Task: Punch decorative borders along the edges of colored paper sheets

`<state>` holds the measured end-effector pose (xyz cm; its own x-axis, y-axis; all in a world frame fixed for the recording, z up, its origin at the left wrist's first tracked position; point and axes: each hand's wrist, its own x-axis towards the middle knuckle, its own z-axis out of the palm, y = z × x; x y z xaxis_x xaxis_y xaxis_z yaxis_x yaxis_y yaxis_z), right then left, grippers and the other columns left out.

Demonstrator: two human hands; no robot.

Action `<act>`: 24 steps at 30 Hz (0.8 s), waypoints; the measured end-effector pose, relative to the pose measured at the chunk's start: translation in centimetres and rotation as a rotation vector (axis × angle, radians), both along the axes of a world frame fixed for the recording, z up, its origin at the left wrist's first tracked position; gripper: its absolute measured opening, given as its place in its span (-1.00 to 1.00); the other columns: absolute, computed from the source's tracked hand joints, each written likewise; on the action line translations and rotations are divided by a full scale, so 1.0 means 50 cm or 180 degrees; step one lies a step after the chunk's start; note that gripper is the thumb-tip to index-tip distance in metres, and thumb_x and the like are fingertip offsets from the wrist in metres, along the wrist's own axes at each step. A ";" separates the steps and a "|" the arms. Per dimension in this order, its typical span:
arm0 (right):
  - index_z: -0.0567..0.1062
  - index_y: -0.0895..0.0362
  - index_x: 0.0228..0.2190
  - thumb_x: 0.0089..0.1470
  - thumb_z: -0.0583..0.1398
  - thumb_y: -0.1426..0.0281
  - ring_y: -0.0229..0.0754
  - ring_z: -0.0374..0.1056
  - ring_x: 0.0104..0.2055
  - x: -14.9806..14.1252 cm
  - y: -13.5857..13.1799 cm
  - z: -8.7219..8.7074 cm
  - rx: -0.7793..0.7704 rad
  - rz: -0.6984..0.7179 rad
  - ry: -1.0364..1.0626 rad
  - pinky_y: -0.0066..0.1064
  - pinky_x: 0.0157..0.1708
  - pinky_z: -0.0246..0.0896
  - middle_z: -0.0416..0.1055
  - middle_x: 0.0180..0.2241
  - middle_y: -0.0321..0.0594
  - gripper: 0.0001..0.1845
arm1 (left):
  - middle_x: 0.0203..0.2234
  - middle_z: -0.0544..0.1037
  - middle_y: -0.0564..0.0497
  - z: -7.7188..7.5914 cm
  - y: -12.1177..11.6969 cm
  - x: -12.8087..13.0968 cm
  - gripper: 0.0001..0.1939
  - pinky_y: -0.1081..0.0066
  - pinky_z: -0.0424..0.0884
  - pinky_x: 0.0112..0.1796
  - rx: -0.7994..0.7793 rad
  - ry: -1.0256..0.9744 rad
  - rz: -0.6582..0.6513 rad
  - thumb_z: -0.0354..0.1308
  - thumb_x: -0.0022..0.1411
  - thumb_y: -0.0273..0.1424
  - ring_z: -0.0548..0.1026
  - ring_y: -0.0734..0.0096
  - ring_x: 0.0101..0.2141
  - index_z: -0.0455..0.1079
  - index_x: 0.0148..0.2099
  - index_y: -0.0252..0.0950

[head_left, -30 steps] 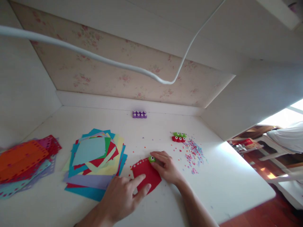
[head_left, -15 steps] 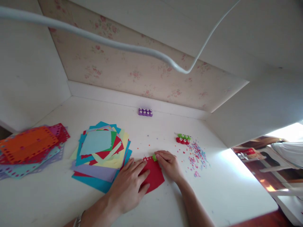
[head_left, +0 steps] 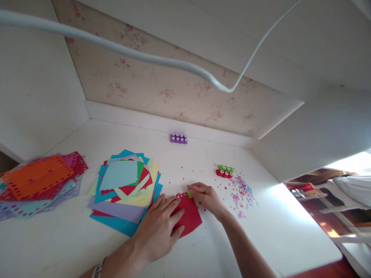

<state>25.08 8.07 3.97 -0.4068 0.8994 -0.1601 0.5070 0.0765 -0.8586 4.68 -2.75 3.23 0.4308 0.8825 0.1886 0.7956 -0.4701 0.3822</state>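
A sheet of red paper [head_left: 189, 214] lies on the white table, with a row of small punched holes along its far edge. My left hand [head_left: 162, 224] rests flat on its left part, fingers spread. At the far right corner of the sheet, my right hand [head_left: 206, 197] is closed around a small green craft punch [head_left: 189, 194], which sits over the paper's edge. The fingers partly cover the punch. Left of my left hand is a loose pile of coloured paper [head_left: 120, 175], and the hand's edge overlaps it.
Orange, red and blue punched sheets [head_left: 37, 175] are stacked at the far left. Purple punches [head_left: 179, 138] stand near the back wall. Red and green punches [head_left: 224, 172] stand to the right beside scattered confetti [head_left: 243, 191]. A white cable [head_left: 145, 56] crosses above.
My right wrist and forearm have shifted slightly, the hand staying at the green punch. My left hand and the red paper hold their place. The view has moved a little.
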 end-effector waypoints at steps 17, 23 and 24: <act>0.66 0.03 -0.27 0.02 0.23 0.26 -0.13 0.44 -0.26 -0.006 0.008 0.000 0.0095 -0.0065 -0.0324 -0.37 -0.30 0.33 0.52 -0.20 -0.19 -0.74 | 0.16 0.38 -0.04 0.002 -0.003 0.001 -0.63 0.03 0.03 0.21 -0.0069 -0.0265 0.0104 0.03 0.32 -0.19 0.29 0.13 0.16 0.39 0.12 -0.11; 0.65 0.01 -0.25 0.02 0.23 0.28 -0.20 0.42 -0.36 -0.007 0.015 -0.004 0.0148 -0.0030 -0.0448 -0.43 -0.41 0.32 0.52 -0.22 -0.23 -0.74 | 0.14 0.41 -0.05 -0.007 -0.002 0.001 -0.63 0.02 0.02 0.21 -0.0019 -0.0235 0.0082 0.03 0.32 -0.19 0.29 0.13 0.16 0.39 0.12 -0.11; 0.66 0.01 -0.25 0.01 0.23 0.29 -0.21 0.41 -0.37 -0.007 0.014 -0.006 0.0151 -0.0059 -0.0469 -0.43 -0.42 0.31 0.52 -0.22 -0.23 -0.74 | 0.14 0.40 -0.05 -0.008 -0.002 0.001 -0.62 0.02 0.01 0.21 -0.0021 -0.0216 0.0078 0.03 0.32 -0.19 0.28 0.13 0.16 0.39 0.13 -0.11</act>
